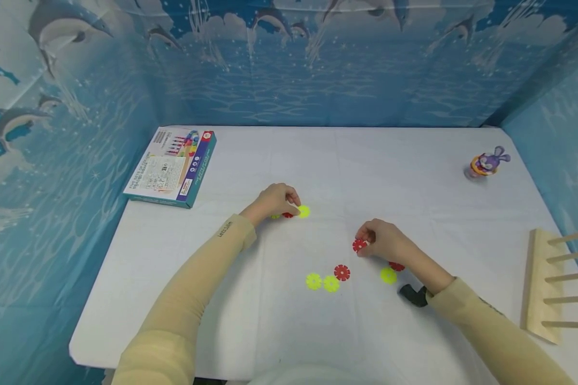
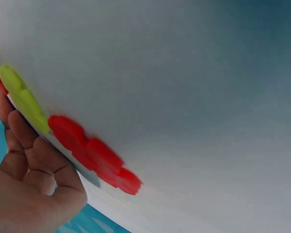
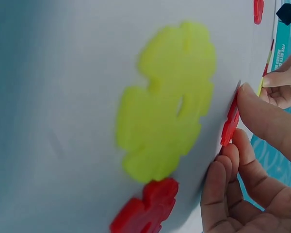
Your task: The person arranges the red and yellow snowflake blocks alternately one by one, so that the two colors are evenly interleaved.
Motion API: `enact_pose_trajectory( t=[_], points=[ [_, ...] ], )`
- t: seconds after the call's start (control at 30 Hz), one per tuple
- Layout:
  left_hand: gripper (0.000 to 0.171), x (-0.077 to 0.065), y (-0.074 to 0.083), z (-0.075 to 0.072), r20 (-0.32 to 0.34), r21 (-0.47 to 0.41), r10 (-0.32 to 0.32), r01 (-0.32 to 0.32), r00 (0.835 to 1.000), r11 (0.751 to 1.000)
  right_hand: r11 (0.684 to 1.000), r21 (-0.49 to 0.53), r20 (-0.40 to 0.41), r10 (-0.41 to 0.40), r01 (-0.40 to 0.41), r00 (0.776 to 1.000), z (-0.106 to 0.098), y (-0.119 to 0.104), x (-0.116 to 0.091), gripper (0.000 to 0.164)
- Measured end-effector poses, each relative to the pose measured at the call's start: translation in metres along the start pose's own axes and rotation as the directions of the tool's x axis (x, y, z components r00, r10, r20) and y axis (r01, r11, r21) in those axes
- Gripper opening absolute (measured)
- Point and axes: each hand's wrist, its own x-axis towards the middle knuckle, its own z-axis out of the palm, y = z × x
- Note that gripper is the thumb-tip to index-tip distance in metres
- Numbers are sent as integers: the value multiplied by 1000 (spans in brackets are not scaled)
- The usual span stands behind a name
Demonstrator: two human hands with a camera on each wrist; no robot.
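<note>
Pinched between the thumb and fingertips of my right hand (image 1: pixel 387 241) is a red notched plastic disc (image 1: pixel 359 245), close over the white table. My left hand (image 1: pixel 274 200), farther back and to the left, holds a yellow notched disc (image 1: pixel 304 212) at its edge with thumb and finger. Beside that disc a red disc (image 1: pixel 288 215) and another yellow one (image 1: pixel 275 216) lie partly hidden by the left hand. Nearer the front lie two yellow discs (image 1: pixel 313 282) and a red disc (image 1: pixel 342 272). Below the right hand are a yellow disc (image 1: pixel 388 275) and a partly covered red disc (image 1: pixel 396 266).
A flat printed box (image 1: pixel 166 166) lies at the back left. On the right stand a purple rabbit-eared toy (image 1: pixel 488 162) and, nearer, a wooden base with pegs (image 1: pixel 541 289). A black device (image 1: pixel 413 295) sits at the right cuff. Dolphin-print curtains (image 1: pixel 279 80) surround the table.
</note>
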Motion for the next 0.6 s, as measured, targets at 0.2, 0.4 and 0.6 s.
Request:
enact_pose_trajectory(
  t=[0.2,0.4,0.6],
  points=[
    [18,0,0,0,-4,-2,6,-6,1000,1000,999,-34,-10,17,-17,1000,1,-1,0,29],
    [17,1,-2,1,-6,-6,9,-9,1000,1000,999,-23,5,36,-36,999,0,-2,1,27],
    [17,3,-4,2,-4,0,12,-12,1000,1000,999,0,48,32,-32,998,-6,-4,3,20]
  ],
)
